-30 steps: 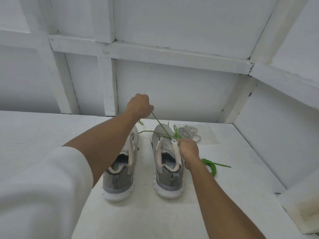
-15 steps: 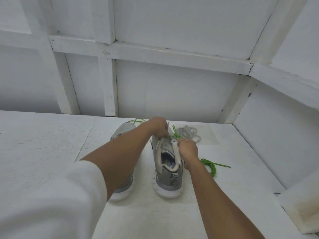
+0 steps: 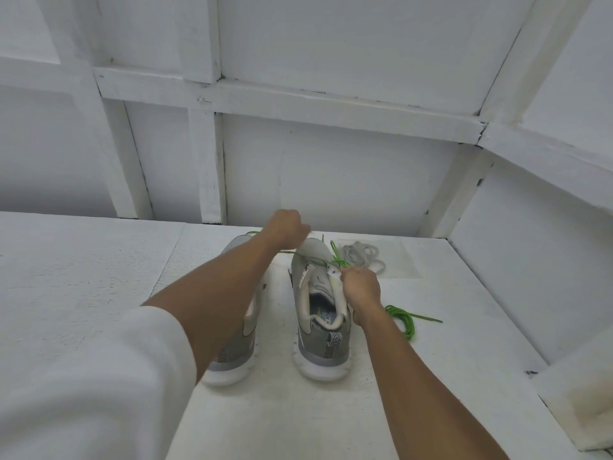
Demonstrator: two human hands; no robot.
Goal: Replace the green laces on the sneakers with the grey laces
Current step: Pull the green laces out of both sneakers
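Two hands engaged: left hand (image 3: 287, 229) fisted on green lace (image 3: 335, 256) over the toe of right sneaker (image 3: 323, 341), right hand (image 3: 360, 287) gripping its collar, grey laces (image 3: 362, 255) just beyond; I judge a jerked pull could snag an eyelet and drag the sneaker.

The only lettering that can be read stands on the pale blue insole (image 3: 324, 322) inside the grey knit sneaker with a white sole (image 3: 323, 348), the right one of the pair. Dark capitals there read "Y FO", and the rest of the words is cut off by the sneaker's collar. A small green mark just above them on the insole is too blurred to read.
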